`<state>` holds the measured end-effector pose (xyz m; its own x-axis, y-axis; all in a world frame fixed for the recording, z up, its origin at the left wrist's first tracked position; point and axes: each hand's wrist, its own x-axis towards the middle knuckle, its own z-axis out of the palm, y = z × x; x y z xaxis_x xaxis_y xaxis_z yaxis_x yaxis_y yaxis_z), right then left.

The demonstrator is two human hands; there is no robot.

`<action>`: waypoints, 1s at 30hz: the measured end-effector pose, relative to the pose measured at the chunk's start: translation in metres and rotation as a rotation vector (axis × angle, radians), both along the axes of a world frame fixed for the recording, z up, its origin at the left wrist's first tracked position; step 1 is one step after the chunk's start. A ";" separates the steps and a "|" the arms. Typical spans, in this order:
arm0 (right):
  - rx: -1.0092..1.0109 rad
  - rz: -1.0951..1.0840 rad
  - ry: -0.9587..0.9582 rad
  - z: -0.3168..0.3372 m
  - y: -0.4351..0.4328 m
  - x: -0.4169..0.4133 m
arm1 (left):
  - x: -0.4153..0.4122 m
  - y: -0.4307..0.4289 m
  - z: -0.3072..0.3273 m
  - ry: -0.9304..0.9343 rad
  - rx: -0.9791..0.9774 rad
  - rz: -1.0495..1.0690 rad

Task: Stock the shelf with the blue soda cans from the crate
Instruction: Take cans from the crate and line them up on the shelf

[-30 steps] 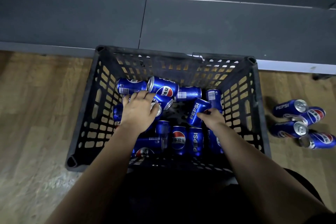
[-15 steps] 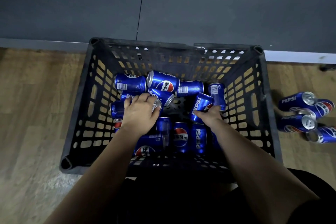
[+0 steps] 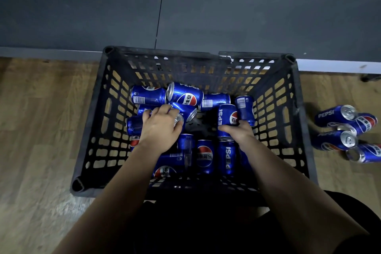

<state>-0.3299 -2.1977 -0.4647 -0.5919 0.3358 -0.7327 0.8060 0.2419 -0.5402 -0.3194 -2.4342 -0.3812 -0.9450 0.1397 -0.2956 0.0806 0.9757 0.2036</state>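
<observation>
left grip [image 3: 160, 128] clamped over a lying can [image 3: 134, 125], right grip [image 3: 240, 132] wrapped round a tilted can [image 3: 226, 115], black crate [image 3: 99, 130] around both, spare cans [image 3: 334, 114] off right

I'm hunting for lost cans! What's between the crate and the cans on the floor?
Only bare wood floor lies between crate and floor cans, in the head view.

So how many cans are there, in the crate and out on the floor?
Crate cans: 14 showing; more may be hidden.
Floor cans: 4.
Total: 18 cans.
</observation>
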 end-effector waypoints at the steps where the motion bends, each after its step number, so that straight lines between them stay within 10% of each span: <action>1: -0.012 0.001 0.008 0.003 0.000 0.000 | 0.000 0.001 0.001 -0.002 0.005 -0.001; 19: -0.272 -0.056 0.282 0.054 0.015 -0.002 | -0.018 0.012 0.049 0.022 -0.014 -0.009; 30: -0.396 -0.218 0.100 0.223 0.021 -0.001 | -0.021 0.026 0.224 0.008 -0.028 -0.028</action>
